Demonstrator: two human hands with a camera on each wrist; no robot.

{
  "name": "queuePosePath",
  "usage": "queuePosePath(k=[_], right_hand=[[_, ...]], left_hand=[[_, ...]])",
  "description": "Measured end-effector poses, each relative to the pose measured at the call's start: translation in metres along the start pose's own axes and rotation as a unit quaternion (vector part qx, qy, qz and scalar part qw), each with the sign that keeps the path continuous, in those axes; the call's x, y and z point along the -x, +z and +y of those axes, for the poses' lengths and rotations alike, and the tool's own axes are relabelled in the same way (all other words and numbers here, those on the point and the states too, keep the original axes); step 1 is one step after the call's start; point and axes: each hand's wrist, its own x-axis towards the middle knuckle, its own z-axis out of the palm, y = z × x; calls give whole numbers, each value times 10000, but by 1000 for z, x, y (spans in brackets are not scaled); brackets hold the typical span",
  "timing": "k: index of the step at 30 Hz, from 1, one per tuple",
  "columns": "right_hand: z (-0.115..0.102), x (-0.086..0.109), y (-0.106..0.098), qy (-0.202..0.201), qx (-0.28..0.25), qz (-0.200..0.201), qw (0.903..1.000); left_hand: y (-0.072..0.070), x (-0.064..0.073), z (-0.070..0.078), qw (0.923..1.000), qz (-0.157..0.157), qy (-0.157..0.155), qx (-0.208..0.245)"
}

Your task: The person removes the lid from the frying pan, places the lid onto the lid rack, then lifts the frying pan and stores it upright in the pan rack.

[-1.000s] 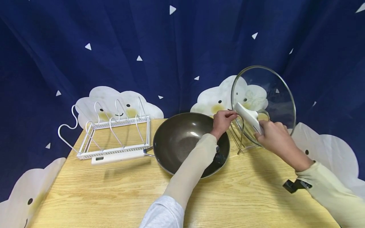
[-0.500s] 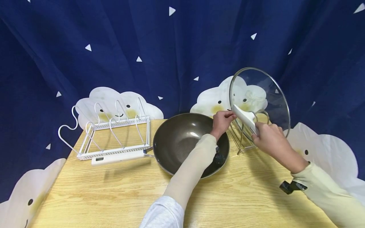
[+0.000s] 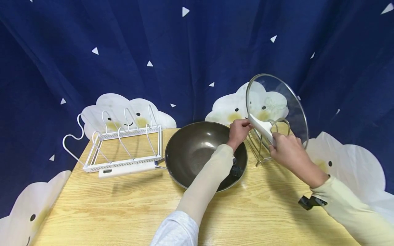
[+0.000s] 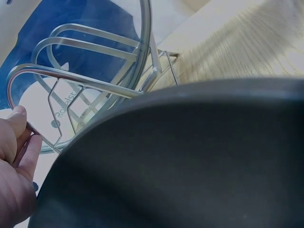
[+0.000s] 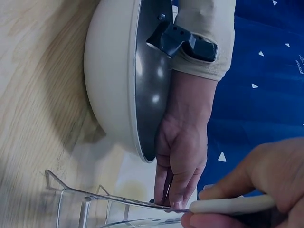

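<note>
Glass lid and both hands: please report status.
Left hand pinches metal rack. Right hand grips lid handle. Glass lid on edge between rack loops, seating unclear. Wok beside rack.

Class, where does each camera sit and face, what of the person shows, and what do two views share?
Head: on the head, facing forward and down over pan and table; left hand, right hand, left sleeve and right sleeve show.
Left wrist: on that wrist, facing across the pan's rim toward metal rack and glass lid; part of left hand shows.
Right wrist: on that wrist, facing the pan's outside; right hand, left hand and left sleeve show.
The wrist views share the left hand pinching the metal rack.
</note>
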Motion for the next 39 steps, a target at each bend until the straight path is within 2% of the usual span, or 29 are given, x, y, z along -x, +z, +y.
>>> queuePosePath(k=[8, 18, 23, 31, 39], right_hand=[[-7, 3, 1, 274, -61, 57, 9996], [-14, 9, 9, 484, -87, 514, 9975], [-17, 11, 14, 496, -111, 590, 9970], [-18, 11, 18, 459, -57, 587, 9972], [-20, 9, 17, 500, 39, 398, 9980]], left_hand=[[0, -1, 1, 9999, 48, -89, -113], [1, -3, 0, 9994, 125, -217, -237], [2, -3, 1, 9993, 132, -319, -165], [3, -4, 0, 9991, 178, -348, -174], [2, -4, 1, 9991, 89, -384, -142]])
